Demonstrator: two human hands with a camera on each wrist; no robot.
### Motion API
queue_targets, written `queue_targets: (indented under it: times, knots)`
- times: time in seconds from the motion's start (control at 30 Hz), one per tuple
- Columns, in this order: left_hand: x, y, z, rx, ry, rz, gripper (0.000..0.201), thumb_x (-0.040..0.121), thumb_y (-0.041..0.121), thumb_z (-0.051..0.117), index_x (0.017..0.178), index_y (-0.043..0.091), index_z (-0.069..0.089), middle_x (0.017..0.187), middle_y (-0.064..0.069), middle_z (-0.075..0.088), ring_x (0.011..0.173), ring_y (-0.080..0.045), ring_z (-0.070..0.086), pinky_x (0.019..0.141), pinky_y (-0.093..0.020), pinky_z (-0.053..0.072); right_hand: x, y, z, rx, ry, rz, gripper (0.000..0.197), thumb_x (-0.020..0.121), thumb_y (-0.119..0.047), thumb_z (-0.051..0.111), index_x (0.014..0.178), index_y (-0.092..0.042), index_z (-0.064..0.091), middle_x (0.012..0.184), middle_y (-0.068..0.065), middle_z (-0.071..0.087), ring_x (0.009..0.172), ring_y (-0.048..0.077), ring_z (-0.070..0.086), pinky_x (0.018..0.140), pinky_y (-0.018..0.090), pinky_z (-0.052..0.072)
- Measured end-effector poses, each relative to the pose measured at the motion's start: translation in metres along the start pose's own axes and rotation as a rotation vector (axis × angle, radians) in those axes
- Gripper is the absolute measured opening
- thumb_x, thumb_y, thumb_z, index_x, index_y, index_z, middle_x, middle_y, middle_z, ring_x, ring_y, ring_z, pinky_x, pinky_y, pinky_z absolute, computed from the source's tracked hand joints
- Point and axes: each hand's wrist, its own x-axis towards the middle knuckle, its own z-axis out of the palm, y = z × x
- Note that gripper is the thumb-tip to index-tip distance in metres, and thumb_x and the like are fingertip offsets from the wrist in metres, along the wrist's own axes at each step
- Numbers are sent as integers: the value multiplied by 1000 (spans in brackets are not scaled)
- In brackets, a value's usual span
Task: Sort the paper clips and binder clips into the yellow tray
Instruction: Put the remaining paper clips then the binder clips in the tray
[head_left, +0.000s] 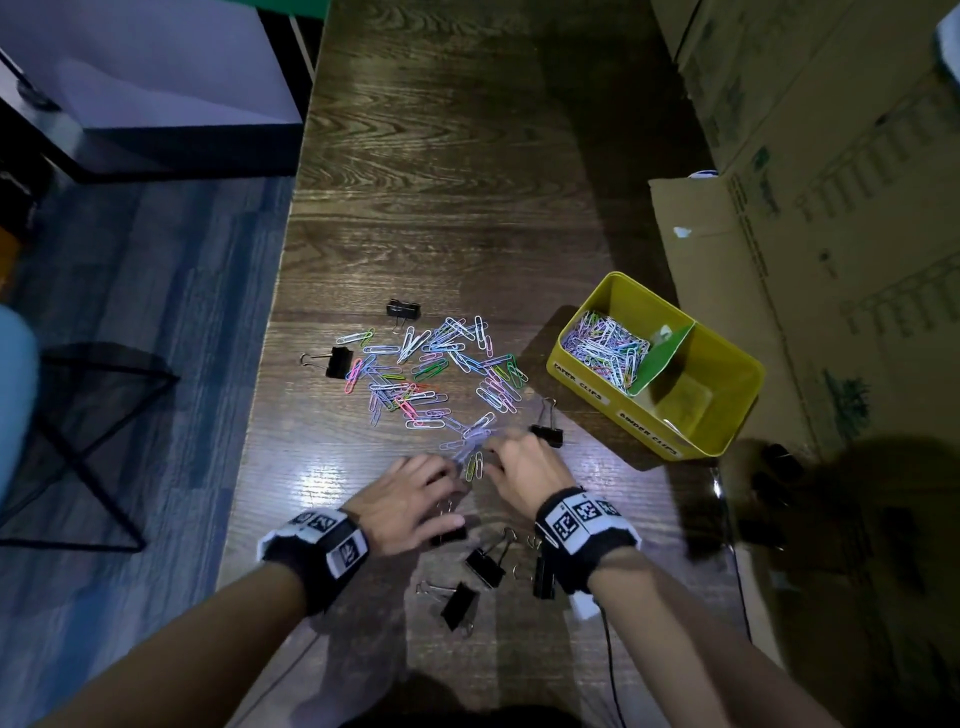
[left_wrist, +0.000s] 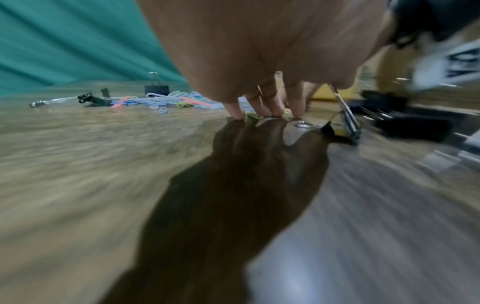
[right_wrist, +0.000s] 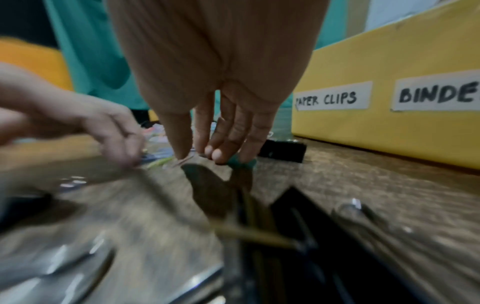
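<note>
Several coloured paper clips (head_left: 431, 374) lie in a loose pile mid-table. The yellow tray (head_left: 727, 452) stands to the right, with a green divider (head_left: 665, 358) and more paper clips (head_left: 608, 345) in its far compartment. Black binder clips lie around the pile (head_left: 402, 309), (head_left: 337, 361), (head_left: 548, 434) and close to my wrists (head_left: 485, 566), (head_left: 457, 605). My left hand (head_left: 451, 486) presses its fingertips (left_wrist: 237, 113) down on a green paper clip (left_wrist: 253, 117) at the pile's near edge. My right hand (head_left: 496, 457) pinches paper clips (right_wrist: 184, 160) against the table between thumb and fingers.
Cardboard boxes (head_left: 831, 208) wall off the table's right side behind the tray. The table's left edge drops to the floor, where a black wire stool (head_left: 78, 441) stands. A thin cable (head_left: 613, 665) runs along the near right. The tray's front labels read PAPER CLIPS (right_wrist: 330, 98) and BINDER.
</note>
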Motion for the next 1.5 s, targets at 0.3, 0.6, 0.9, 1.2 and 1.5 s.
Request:
queue_targets:
  times: [0.3,0.6,0.9,1.2,1.5]
  knots:
    - [71,-50,-53,31,175,-54,56,80,59,54,119,20,51,124,-8,48,110,-25,48,89,-47,46,36,5,-28,-123,79,82,94,73,-53,71,144,-13,25,141,15,31,132,30,31,107,41,31]
    - [119,-59,-92,251,-324,-272,121,52,77,66,145,40,-1,156,-4,-15,143,-32,-8,112,-55,5,58,10,-14,-334,-84,97,142,53,-68,76,148,-18,-17,154,25,-10,143,40,-6,115,57,2]
    - [97,-46,-77,180,-158,-78,56,81,43,64,132,27,48,139,-6,37,123,-28,33,102,-41,34,63,6,-24,-59,-26,102,67,76,-36,74,134,-14,48,133,15,39,127,32,36,105,41,38]
    - [75,-39,-69,-194,127,-152,20,83,13,65,102,13,70,100,-7,71,89,-23,65,79,-32,49,53,1,-29,52,2,162,33,87,-20,66,120,-17,63,105,15,65,97,30,64,82,34,51]
    - [74,-36,-92,-832,322,-602,27,75,4,74,101,1,69,74,7,65,52,10,59,54,-4,44,38,9,-41,335,192,286,25,89,-20,65,114,-18,68,95,17,69,80,29,65,78,36,56]
